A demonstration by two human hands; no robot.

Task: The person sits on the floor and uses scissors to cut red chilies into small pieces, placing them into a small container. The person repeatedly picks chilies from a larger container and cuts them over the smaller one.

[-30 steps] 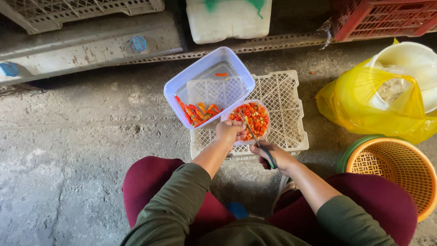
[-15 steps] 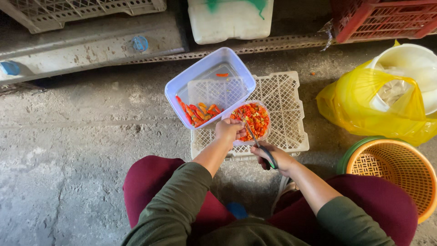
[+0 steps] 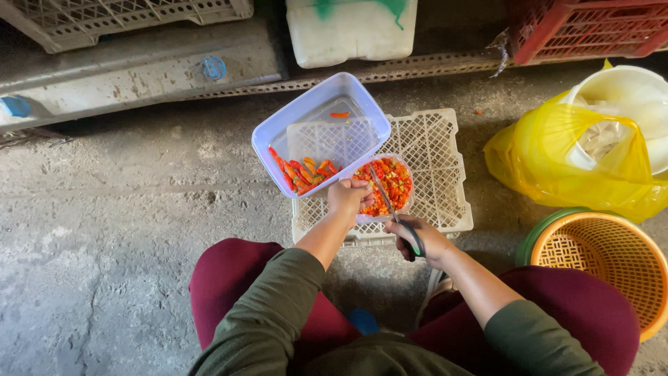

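Left hand: fingers curled together over the near rim of the bowl, seemingly pinching a chilli piece; the piece itself is too small to tell.
Right hand: closed round the dark handles of the scissors, just below the bowl.
Scissors: slim metal blades, angled up and left across the bowl, tips over the cut pieces.
Bowl: small, round, clear plastic; heaped with chopped red and orange chilli; sits on the crate, touching the tub.
Tub: rectangular, pale lilac plastic, smooth walls, tilted; whole red chillies lie at its lower left corner.
Crate: white plastic lattice, upturned, flat on the rough concrete floor.
Basket: round, orange woven plastic, to the right, well apart.
Bag: yellow, thin, crinkled, round a white bucket.
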